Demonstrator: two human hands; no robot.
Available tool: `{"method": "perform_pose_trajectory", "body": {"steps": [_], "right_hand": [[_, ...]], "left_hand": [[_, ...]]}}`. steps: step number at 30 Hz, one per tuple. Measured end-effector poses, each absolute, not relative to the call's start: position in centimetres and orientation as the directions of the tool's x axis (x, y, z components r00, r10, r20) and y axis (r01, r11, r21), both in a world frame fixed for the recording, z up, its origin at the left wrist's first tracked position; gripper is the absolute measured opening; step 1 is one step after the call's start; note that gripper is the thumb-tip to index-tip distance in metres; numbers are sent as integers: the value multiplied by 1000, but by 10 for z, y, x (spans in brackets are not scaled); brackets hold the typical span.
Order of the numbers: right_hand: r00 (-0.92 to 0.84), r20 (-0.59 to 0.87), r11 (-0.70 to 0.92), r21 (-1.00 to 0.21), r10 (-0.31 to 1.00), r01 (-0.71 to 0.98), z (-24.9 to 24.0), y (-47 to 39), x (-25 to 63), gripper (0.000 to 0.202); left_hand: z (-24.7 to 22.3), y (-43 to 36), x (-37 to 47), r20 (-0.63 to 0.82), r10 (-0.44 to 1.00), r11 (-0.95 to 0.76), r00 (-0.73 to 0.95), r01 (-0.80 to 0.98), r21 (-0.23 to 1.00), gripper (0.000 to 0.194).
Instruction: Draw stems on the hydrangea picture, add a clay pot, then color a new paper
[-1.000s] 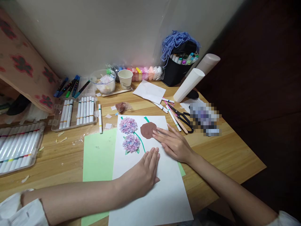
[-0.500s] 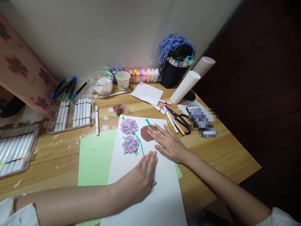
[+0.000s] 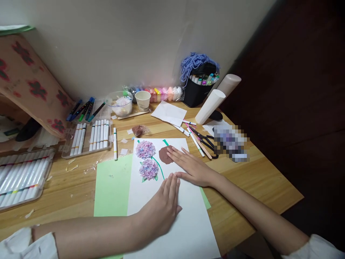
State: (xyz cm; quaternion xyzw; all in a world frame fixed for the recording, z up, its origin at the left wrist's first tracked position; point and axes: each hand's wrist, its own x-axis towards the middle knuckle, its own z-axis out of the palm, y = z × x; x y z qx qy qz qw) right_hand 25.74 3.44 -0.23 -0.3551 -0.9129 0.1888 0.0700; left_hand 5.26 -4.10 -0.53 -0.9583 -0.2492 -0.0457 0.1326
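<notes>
A flat brown patch of modelling clay [image 3: 165, 154] lies on the white paper [image 3: 151, 201], over a drawn green stem. My right hand [image 3: 192, 167] is spread out flat, its fingertips on the clay's right edge. Lower on the sheet rests my left hand [image 3: 161, 207], palm down with fingers straight and side by side, its tips just below the right thumb. Two pink and purple flower heads of crumpled paper bits, the upper flower [image 3: 145, 149] and the lower flower [image 3: 148, 169], sit left of the clay. Neither hand holds anything.
Green paper [image 3: 111, 187] lies under the white sheet. Marker cases [image 3: 87, 138] stand left. Behind are wrapped brown clay [image 3: 138, 130], a paper cup [image 3: 142, 100], a bowl [image 3: 120, 106] and a black marker bag [image 3: 198, 91]. Scissors [image 3: 206, 138] and a white tube [image 3: 210, 107] are right.
The camera view has shifted slightly, so the table things appear lower. My right hand's fingers have moved a little on the clay, and its thumb now comes close to my left fingertips.
</notes>
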Motion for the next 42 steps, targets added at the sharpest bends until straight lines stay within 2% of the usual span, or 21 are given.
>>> {"method": "perform_pose_trajectory", "body": {"steps": [6,12,16,20,26,34,39,42], "right_hand": [[-805,8,730,-426,593,534,1,43,251,57],[-772,103,728,-429,627,534,-2,40,247,46],[-708,177,702,-429,683,569,-3,41,245,48],[-639,133,626,-421,758,656,-4,42,243,59],[-583,108,556,-481,805,678,-4,43,242,54],[-536,51,508,-407,843,759,-5,42,240,59],[-556,88,547,-365,826,754,-3,44,239,55],[-681,101,666,-355,725,657,1,47,237,58]], "left_hand": [[-5,-39,53,191,469,-821,862,505,-266,57],[-4,-39,55,179,458,-826,871,491,-278,58],[-4,-39,54,190,468,-820,863,504,-272,58],[-5,-41,53,183,470,-822,863,504,-266,58],[-6,-40,54,171,474,-821,864,504,-268,57],[-8,-40,54,179,478,-815,860,510,-274,57],[-6,-40,54,174,481,-814,859,511,-276,57],[-5,-40,55,167,482,-811,860,510,-286,56]]}}
